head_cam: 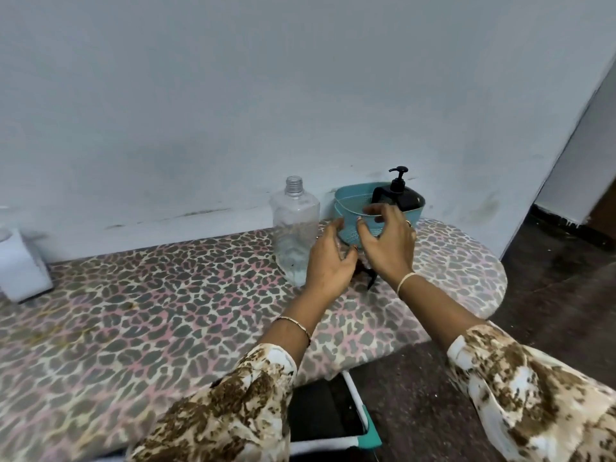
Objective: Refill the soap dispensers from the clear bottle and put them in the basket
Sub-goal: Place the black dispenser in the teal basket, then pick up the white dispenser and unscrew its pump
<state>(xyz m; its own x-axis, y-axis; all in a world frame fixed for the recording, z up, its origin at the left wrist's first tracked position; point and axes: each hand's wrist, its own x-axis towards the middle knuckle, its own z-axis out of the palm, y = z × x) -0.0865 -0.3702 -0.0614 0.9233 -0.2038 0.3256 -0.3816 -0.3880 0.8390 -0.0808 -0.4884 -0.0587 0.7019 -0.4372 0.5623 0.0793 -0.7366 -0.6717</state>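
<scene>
Soap job looks partly done. One black soap dispenser (400, 195) already stands up straight inside the blue basket (346, 208), on the basket's right side. The basket sits at the back of the table (133, 295), which has a spotty cloth on it.

The clear bottle (295, 228) stands just to the left of the basket with no cap on. It is almost empty, and only a little liquid sits at the bottom. So I think most of the pouring is over.

The right hand (388, 243) is in front of the basket. Its fingers are spread wide and bent a bit, and I see nothing in it. The left hand (328, 261) is low between the bottle and the basket, with its fingers loosely bent.

A small dark thing (368, 278) pokes out from under the two hands. It may be part of another dispenser, but the hands hide most of it. I cannot tell if the left hand has hold of it.

If it is a second dispenser, it is not in the basket yet, and that would be the part left to do.
</scene>
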